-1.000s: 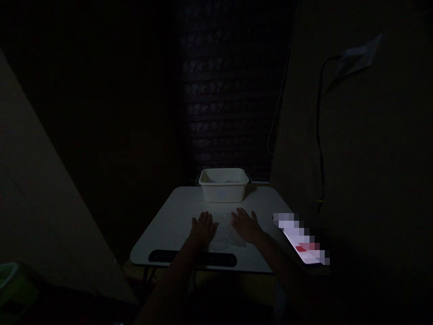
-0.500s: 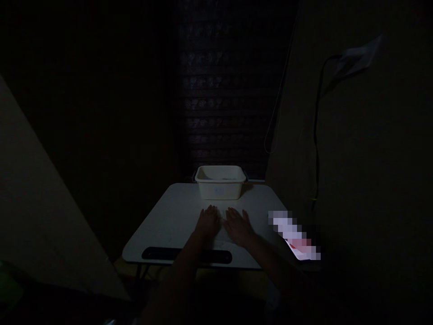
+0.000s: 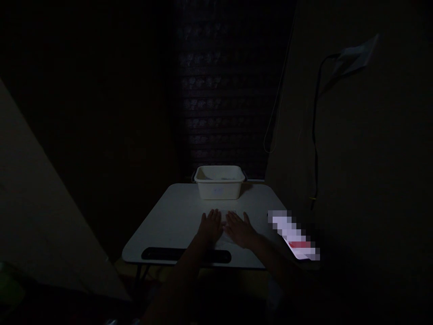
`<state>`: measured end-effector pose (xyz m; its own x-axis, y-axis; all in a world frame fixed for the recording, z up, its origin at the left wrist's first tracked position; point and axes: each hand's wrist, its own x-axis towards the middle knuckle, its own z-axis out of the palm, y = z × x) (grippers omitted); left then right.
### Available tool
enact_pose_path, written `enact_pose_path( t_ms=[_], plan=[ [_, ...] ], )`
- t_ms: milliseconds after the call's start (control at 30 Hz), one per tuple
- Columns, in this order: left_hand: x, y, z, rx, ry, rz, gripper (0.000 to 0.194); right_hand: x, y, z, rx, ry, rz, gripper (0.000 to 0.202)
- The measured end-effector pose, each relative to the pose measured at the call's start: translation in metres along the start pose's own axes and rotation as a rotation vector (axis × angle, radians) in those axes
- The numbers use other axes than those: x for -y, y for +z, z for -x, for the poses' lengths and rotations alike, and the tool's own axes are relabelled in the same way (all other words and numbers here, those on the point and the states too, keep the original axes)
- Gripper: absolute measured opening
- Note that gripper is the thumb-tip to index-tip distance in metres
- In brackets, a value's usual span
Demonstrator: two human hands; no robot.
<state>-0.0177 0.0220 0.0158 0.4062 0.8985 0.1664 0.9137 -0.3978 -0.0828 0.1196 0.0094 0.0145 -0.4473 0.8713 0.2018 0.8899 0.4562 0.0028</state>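
My left hand (image 3: 211,225) lies flat, palm down, near the middle of the white folding table (image 3: 162,221), its fingers stretched out. Close beside it, my right hand (image 3: 238,229) is also palm down with the thumb spread. Between and partly under both hands lies a thin, pale, see-through sheet (image 3: 230,239), perhaps a plastic bag; the dark hides its exact kind. Beyond the fingertips stands a white plastic tub (image 3: 219,189) with dark side handles. Something pale shows inside the tub, too dim to name.
A lit screen (image 3: 299,243), partly blurred out, is by the table's right edge. A black slot (image 3: 162,253) runs along the front edge. On the right wall, a black cable (image 3: 315,131) hangs from a socket (image 3: 358,56). Dark blinds (image 3: 219,90) are behind the tub.
My hands have shifted slightly and still lie flat on the pale sheet. More of the sheet shows between and beyond them. The tub has stayed in place.
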Motion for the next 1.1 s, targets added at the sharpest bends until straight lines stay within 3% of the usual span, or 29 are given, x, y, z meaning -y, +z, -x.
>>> enact_pose_path(
  t_ms=[267,567,733,1100],
  plan=[
    [0.015,-0.002,0.009,-0.047,-0.053,-0.026,0.042,-0.008,0.001,-0.006,0.013,-0.038,-0.021,0.047],
    [0.030,-0.005,0.013,-0.163,-0.128,-0.058,0.041,-0.015,0.002,-0.015,-0.032,0.062,0.012,0.046],
    [0.033,-0.005,0.011,-0.158,-0.201,-0.070,0.040,-0.007,0.002,-0.018,-0.012,0.065,0.008,0.049],
    [0.012,-0.002,0.001,-0.008,-0.054,-0.020,0.042,0.009,0.003,-0.018,-0.009,-0.035,-0.046,0.049]
  ],
)
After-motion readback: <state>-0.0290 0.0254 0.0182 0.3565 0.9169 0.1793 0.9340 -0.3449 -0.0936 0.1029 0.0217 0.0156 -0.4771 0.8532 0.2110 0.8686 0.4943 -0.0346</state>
